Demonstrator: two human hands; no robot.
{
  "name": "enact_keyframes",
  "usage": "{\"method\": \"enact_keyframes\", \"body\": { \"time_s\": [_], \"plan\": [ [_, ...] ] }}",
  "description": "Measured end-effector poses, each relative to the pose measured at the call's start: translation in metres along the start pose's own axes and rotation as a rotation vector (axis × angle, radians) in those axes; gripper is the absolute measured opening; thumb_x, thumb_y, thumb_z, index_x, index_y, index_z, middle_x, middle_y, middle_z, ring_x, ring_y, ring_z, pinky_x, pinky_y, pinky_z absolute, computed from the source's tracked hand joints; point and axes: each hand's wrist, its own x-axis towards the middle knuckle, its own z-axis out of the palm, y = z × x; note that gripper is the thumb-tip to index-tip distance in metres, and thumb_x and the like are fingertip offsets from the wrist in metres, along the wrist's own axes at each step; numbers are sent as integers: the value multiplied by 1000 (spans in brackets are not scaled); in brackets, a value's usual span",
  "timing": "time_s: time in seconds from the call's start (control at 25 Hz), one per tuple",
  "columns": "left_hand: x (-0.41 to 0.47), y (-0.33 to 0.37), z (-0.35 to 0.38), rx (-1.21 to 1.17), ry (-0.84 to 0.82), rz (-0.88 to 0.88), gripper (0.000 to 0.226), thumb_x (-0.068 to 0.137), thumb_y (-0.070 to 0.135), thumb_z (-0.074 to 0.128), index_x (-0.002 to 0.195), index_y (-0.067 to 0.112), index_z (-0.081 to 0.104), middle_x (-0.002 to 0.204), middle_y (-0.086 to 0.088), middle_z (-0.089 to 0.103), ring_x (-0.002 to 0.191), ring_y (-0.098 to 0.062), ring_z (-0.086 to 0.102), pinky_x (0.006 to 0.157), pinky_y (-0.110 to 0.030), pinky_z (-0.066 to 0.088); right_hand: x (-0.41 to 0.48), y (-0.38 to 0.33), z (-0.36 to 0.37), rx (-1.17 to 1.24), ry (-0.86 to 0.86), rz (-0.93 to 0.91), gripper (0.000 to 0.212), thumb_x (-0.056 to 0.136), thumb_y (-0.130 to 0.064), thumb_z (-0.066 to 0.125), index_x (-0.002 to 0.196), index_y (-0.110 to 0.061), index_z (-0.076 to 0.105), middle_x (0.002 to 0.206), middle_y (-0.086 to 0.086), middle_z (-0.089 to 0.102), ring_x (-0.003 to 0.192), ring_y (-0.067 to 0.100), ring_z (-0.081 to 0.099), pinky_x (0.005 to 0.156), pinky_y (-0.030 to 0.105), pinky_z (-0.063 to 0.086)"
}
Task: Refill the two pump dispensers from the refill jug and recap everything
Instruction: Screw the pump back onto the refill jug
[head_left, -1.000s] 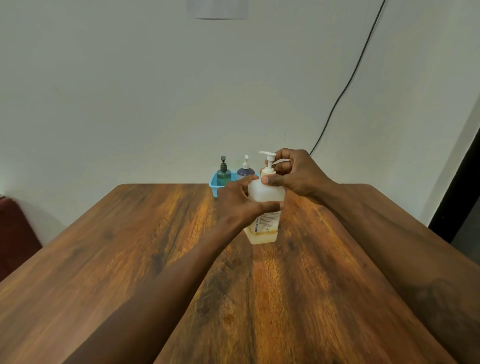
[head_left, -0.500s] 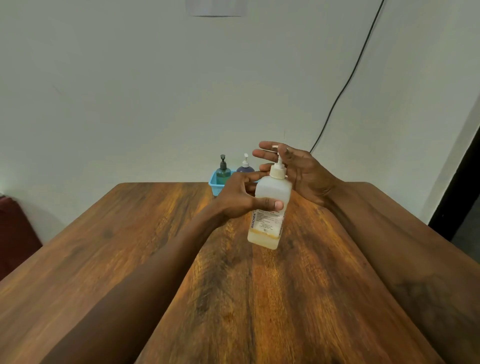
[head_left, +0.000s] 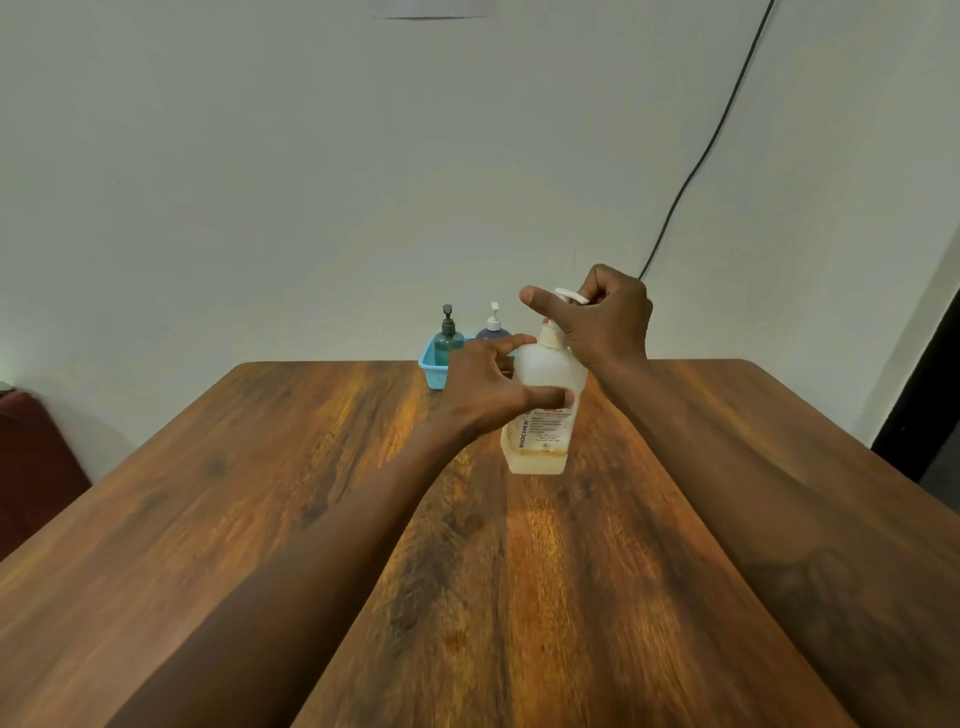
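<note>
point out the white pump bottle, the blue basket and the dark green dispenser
white pump bottle (head_left: 545, 434): head view, on its printed label
blue basket (head_left: 432, 374): head view, on its front wall
dark green dispenser (head_left: 449, 340): head view, on its rounded body

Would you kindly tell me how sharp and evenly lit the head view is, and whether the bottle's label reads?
Head view: wide-angle stretch swells the near forearms, which look soft; a warm glare streak runs down the middle of the table; the bottle, gripped by the left hand, shows only "BIOCHEK" legibly; the right hand hides most of the pump.
</note>
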Motion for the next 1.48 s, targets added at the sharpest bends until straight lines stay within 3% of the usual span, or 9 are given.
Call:
{"method": "enact_keyframes", "body": {
  "time_s": [0.12, 0.24, 0.4, 0.56, 0.72, 0.96, 1.12, 1.32, 1.48],
  "plan": [
    [5, -6, 10, -10, 34, -28, 75, 54, 55, 91, 121, 25, 72, 104, 15, 74, 84, -5, 73, 67, -20, 61, 3, 2, 5, -174, 19, -97, 55, 68, -57, 87, 63, -17, 49, 59, -5, 52, 58, 17, 50, 57, 36, 43],
    [7, -12, 16, 9, 101, -54, 77, 53, 61, 88, 118, 24, 74, 106, 11, 77, 82, -2, 73, 68, -21, 62, 6, 6, 6, -177, -111, -112, 54, 70, -59, 85, 74, -11, 61, 67, -5, 63, 68, 17, 60, 65, 38, 52],
    [10, -19, 10, -158, 46, -102, 68, 65, 55, 89, 122, 22, 72, 105, 9, 77, 87, -5, 75, 74, -32, 64, 13, 10, -6, 186, -397, 85, 52, 85, -66, 68, 93, -15, 72, 89, -2, 79, 84, 14, 76, 81, 38, 64],
    [12, -18, 5, -310, -138, -129, 44, 77, 42, 86, 117, 39, 71, 106, 12, 77, 96, -9, 75, 78, -31, 63, 15, 21, -14, 319, -379, 221, 31, 96, -52, 64, 106, -23, 71, 100, -1, 80, 89, 18, 78, 82, 39, 64],
    [12, -14, 9, -330, -156, -135, 32, 76, 41, 86, 103, 52, 70, 105, 13, 77, 96, -9, 75, 78, -30, 62, 15, 25, -16, 416, -457, 256, 26, 96, -43, 67, 113, -26, 77, 105, -3, 80, 97, 18, 76, 83, 36, 63],
    [25, -29, 24, -277, -125, -136, 61, 73, 38, 89, 129, 28, 68, 114, 8, 76, 100, -11, 74, 84, -39, 62, 21, 40, -11, 426, -416, 251, 32, 93, -39, 72, 115, -18, 77, 104, -3, 80, 96, 18, 76, 79, 33, 64],
    [59, -41, 41, -253, -92, -177, 70, 72, 42, 90, 134, 21, 64, 119, 2, 74, 105, -16, 72, 87, -43, 61, 49, 66, -12, 452, -418, 239, 35, 92, -41, 73, 118, -17, 76, 113, -1, 78, 106, 17, 74, 88, 37, 62],
    [140, -68, 81, -175, -90, -98, 64, 71, 42, 89, 128, 24, 67, 116, 4, 75, 99, -16, 74, 83, -40, 63, 98, 130, 6, 39, -394, 78, 52, 78, -42, 87, 123, -22, 74, 116, -5, 77, 101, 6, 73, 84, 22, 59],
    [214, -99, 120, -24, -139, -93, 62, 74, 45, 87, 129, 25, 66, 125, 4, 71, 107, -19, 69, 94, -38, 58, 158, 188, 37, -109, -278, 11, 48, 81, -38, 86, 122, -15, 76, 116, 2, 77, 94, 5, 71, 75, 10, 54]
  ]
}}
